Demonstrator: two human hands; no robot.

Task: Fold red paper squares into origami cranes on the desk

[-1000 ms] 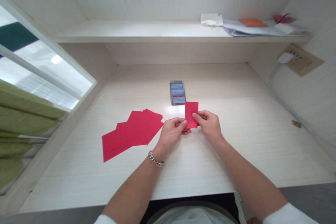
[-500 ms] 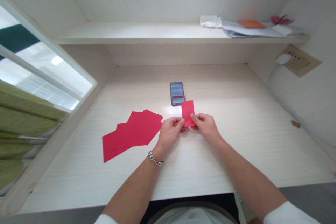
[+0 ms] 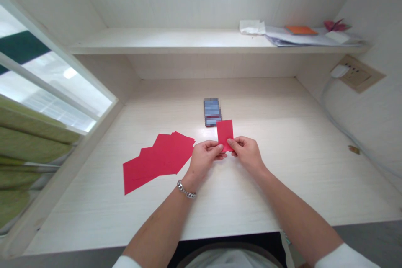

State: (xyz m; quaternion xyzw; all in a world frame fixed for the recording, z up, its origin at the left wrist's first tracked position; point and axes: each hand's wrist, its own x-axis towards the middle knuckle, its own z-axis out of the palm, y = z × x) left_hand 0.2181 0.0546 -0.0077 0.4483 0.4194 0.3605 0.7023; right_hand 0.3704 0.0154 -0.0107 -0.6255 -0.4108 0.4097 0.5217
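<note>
A small folded red paper (image 3: 225,132) stands upright above the middle of the desk (image 3: 282,184). Both hands pinch its lower edge. My left hand (image 3: 205,158), with a metal bracelet on its wrist, grips the bottom left corner with thumb and fingers closed. My right hand (image 3: 247,153) pinches the bottom right corner. Just behind the paper a phone (image 3: 212,111) lies flat on the desk. Several loose red paper sheets (image 3: 158,159) are fanned out on the desk left of my left hand.
A shelf (image 3: 176,41) runs along the back above the desk; at its right end lie white papers (image 3: 301,38), an orange pad (image 3: 300,29) and a pink folded paper figure (image 3: 336,25). A wall socket with a white plug (image 3: 351,74) and cable is on the right wall. A window (image 3: 47,92) is at the left.
The folded red paper has grown narrower between my fingers, and my two hands have drawn closer together on its lower edge. The sheets and phone have not moved.
</note>
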